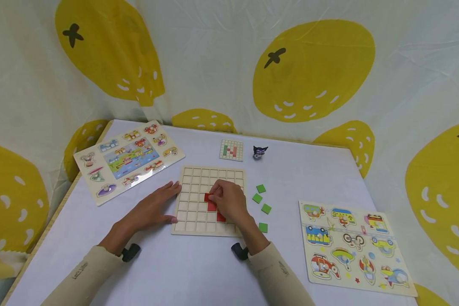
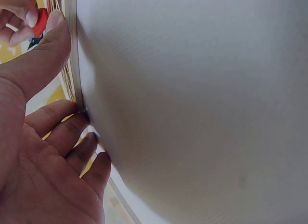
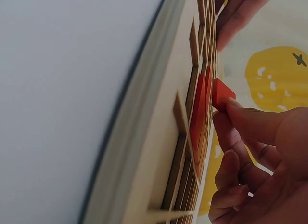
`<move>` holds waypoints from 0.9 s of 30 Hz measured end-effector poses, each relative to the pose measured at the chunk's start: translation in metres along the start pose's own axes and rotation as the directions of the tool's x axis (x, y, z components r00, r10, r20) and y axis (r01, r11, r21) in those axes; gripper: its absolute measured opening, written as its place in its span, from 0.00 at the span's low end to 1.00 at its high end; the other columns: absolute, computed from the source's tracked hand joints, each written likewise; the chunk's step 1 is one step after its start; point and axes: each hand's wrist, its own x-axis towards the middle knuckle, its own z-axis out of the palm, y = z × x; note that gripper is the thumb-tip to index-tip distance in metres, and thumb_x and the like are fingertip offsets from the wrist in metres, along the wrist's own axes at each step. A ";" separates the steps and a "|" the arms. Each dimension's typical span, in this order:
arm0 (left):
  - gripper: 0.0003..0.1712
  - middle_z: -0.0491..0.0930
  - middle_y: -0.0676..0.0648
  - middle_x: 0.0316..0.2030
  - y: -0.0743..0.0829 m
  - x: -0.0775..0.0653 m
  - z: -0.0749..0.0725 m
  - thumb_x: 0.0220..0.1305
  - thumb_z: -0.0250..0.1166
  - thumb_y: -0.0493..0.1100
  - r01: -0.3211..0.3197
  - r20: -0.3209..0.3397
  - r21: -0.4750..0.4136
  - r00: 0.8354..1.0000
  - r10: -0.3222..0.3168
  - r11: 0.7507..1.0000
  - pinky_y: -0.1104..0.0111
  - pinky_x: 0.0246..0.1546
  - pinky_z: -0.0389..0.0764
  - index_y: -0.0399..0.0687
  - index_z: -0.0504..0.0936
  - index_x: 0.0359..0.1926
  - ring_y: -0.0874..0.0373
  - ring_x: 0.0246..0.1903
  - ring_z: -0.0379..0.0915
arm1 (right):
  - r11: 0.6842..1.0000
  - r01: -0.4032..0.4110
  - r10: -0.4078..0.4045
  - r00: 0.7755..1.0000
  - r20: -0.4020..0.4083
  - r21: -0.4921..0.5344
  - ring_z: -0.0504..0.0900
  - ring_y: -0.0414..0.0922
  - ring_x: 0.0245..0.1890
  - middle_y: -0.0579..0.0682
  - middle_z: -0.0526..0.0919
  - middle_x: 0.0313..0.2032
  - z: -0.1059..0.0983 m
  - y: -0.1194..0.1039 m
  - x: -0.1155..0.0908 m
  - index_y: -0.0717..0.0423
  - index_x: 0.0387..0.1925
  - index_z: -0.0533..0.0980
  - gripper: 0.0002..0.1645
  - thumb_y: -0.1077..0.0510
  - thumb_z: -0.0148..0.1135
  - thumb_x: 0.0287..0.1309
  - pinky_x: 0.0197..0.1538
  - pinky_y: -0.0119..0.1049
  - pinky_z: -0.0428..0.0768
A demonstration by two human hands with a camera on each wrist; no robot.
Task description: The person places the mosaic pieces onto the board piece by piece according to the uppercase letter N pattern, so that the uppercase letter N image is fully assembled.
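A wooden grid board (image 1: 191,216) lies flat on the white table. My right hand (image 1: 229,199) is over its middle and pinches a red square tile (image 3: 222,94) between thumb and fingers, just above the cells. Below that tile, other red tiles (image 1: 221,217) sit in cells; the right hand partly covers this area. My left hand (image 1: 154,207) rests along the board's left edge, fingers extended, thumb near the lower left corner. In the left wrist view, the left fingers (image 2: 57,132) touch the board's side.
Several green tiles (image 1: 263,228) lie right of the board. Behind it are a small pattern card (image 1: 231,150) and a dark figurine (image 1: 259,152). A picture puzzle (image 1: 99,158) lies at the back left, a vehicle puzzle (image 1: 352,250) at the right. A fruit-print curtain (image 1: 214,55) hangs behind.
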 end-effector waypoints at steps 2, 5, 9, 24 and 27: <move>0.60 0.60 0.36 0.81 0.000 0.000 0.000 0.51 0.85 0.47 -0.005 -0.007 -0.006 1.000 0.005 1.000 0.38 0.78 0.63 0.37 0.64 0.80 0.33 0.81 0.53 | 1.000 0.004 -0.004 1.000 0.003 -0.010 0.79 0.40 0.31 0.41 0.81 0.25 0.002 -0.002 0.002 0.43 0.34 0.83 0.07 0.56 0.77 0.63 0.31 0.35 0.76; 0.59 0.61 0.36 0.81 0.000 0.000 0.000 0.52 0.85 0.46 -0.018 -0.013 -0.006 1.000 0.018 1.000 0.38 0.77 0.64 0.37 0.64 0.80 0.33 0.81 0.54 | 1.000 0.010 -0.010 1.000 0.010 -0.018 0.79 0.40 0.31 0.41 0.81 0.25 0.005 -0.006 0.003 0.43 0.35 0.83 0.07 0.56 0.77 0.63 0.30 0.35 0.76; 0.59 0.60 0.36 0.81 0.000 -0.001 0.000 0.52 0.84 0.46 -0.009 -0.003 -0.009 1.000 0.009 1.000 0.39 0.78 0.63 0.37 0.63 0.80 0.33 0.82 0.53 | 0.999 0.021 -0.020 1.000 0.013 -0.029 0.79 0.41 0.30 0.41 0.82 0.26 0.008 -0.009 0.004 0.44 0.34 0.83 0.07 0.56 0.77 0.62 0.29 0.35 0.75; 0.60 0.60 0.37 0.82 0.002 -0.001 -0.001 0.52 0.84 0.47 0.009 0.002 -0.002 1.000 -0.009 1.000 0.39 0.78 0.63 0.38 0.63 0.80 0.33 0.82 0.52 | 0.993 0.035 -0.031 0.999 0.034 -0.116 0.76 0.42 0.31 0.43 0.78 0.22 0.012 -0.013 0.009 0.46 0.34 0.85 0.06 0.54 0.77 0.62 0.25 0.32 0.71; 0.59 0.60 0.36 0.81 0.003 -0.001 -0.001 0.52 0.84 0.47 0.005 0.000 0.001 1.000 -0.005 1.000 0.39 0.78 0.63 0.37 0.63 0.80 0.33 0.81 0.53 | 0.991 0.037 -0.032 0.999 0.037 -0.126 0.76 0.42 0.31 0.43 0.78 0.22 0.011 -0.013 0.009 0.46 0.33 0.85 0.05 0.54 0.77 0.63 0.25 0.32 0.70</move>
